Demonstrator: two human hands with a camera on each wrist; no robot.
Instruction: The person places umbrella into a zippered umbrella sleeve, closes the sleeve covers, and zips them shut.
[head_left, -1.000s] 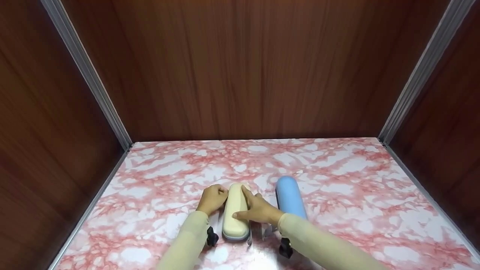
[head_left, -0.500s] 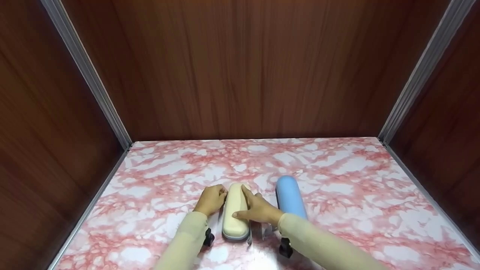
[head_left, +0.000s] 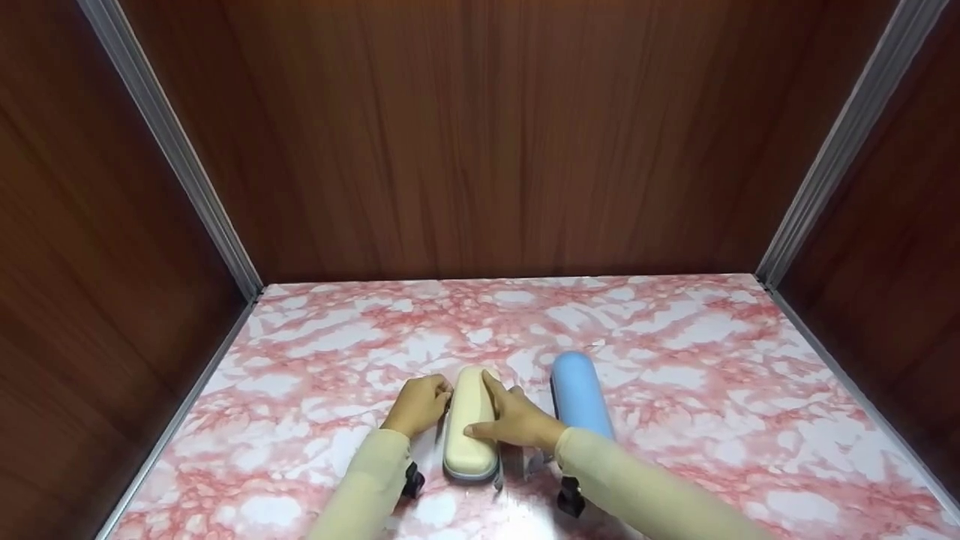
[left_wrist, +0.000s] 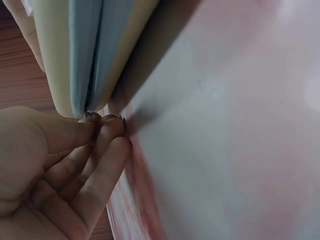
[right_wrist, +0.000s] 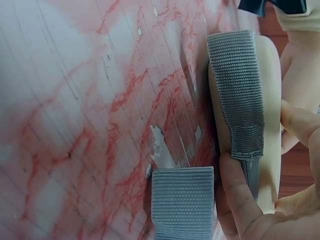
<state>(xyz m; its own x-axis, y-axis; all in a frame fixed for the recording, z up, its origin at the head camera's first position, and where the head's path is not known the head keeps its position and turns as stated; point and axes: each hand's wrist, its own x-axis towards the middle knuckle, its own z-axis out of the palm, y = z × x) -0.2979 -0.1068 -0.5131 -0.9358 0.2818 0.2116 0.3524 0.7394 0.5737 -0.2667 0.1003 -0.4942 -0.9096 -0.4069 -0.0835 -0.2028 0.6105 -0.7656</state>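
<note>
A long cream zip-up case (head_left: pixel 471 427) with rounded ends lies on the table in front of me. My right hand (head_left: pixel 521 421) grips it from the right, thumb and fingers spread over its top and side. At the case's left side, my left hand (head_left: pixel 418 405) pinches a small dark zip pull (left_wrist: pixel 88 115), mostly hidden by the fingertips. The grey zip band (left_wrist: pixel 92 55) runs along the side above those fingers, with a dark line between its halves. A ribbed grey strap (right_wrist: pixel 237 85) is fixed to the case's right side.
To the right lies a similar blue case (head_left: pixel 581 394), close to my right wrist. Another grey strap end (right_wrist: pixel 182 200) shows in the right wrist view. Wood-grain panels (head_left: pixel 487 150) stand behind and beside the red-and-white marbled table (head_left: pixel 337 337).
My left hand has slid slightly toward me and to the left along the case's left side. The right hand and both cases stay put.
</note>
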